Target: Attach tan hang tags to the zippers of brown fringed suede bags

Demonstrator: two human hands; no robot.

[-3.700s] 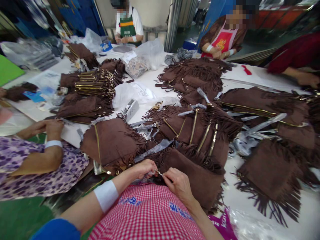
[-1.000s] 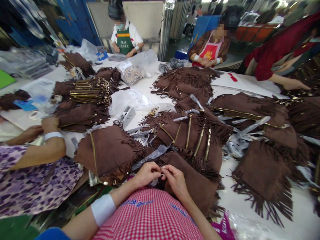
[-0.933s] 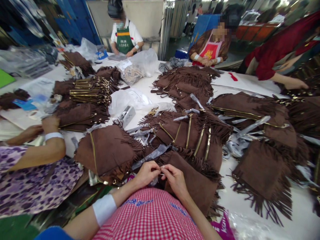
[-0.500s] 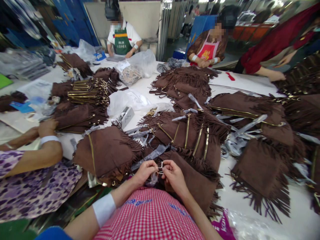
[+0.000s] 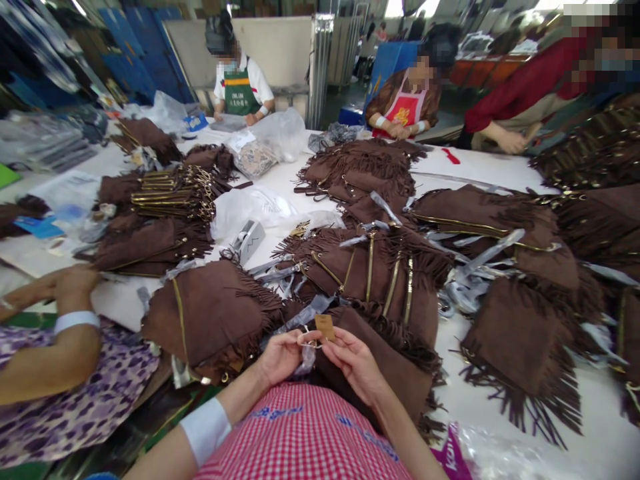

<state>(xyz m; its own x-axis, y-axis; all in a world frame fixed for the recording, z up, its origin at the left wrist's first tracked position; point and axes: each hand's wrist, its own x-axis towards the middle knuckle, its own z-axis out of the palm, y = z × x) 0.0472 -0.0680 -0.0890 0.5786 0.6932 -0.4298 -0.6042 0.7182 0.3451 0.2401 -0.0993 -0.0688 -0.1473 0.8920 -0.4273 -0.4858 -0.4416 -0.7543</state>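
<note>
In front of my apron, my right hand pinches a small tan hang tag between thumb and fingers. Close beside it, my left hand is closed on a thin white string that runs toward the tag. Both hands are over the near edge of a brown fringed bag lying on the table. Clear plastic wrap hangs just below the fingers. To the left lies another brown bag with a gold zipper.
Brown fringed bags with gold zippers are piled ahead and to the right. A grey dispenser stands beyond. A co-worker's arm reaches in at left. Other people sit or stand across the white table. A purple plastic bag lies near right.
The tan tag now shows upright at my right fingers, where only white string was visible before. My hands have shifted slightly down. The co-worker at far right has moved a hand left.
</note>
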